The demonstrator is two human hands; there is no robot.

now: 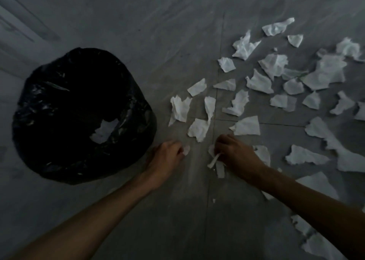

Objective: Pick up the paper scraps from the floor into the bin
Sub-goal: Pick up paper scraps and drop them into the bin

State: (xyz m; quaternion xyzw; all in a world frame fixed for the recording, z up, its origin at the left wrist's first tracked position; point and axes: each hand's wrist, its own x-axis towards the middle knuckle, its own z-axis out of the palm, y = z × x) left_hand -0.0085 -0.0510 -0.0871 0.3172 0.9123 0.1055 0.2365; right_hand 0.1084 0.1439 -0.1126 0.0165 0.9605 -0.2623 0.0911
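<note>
A bin lined with a black bag (59, 105) stands on the floor at the left, with a white paper scrap (103, 131) inside it. Several torn white paper scraps (256, 82) lie scattered over the grey tiles to the right. My left hand (166, 159) is just right of the bin, its fingers curled round a small white scrap (186, 150). My right hand (235, 153) grips a crumpled scrap (216, 161) whose ends hang below the fingers. A scrap (198, 129) lies on the floor just beyond both hands.
The grey tiled floor (177, 42) runs to a wall or door frame (23, 23) at the upper left. More scraps (312, 238) lie under and behind my right forearm at the lower right.
</note>
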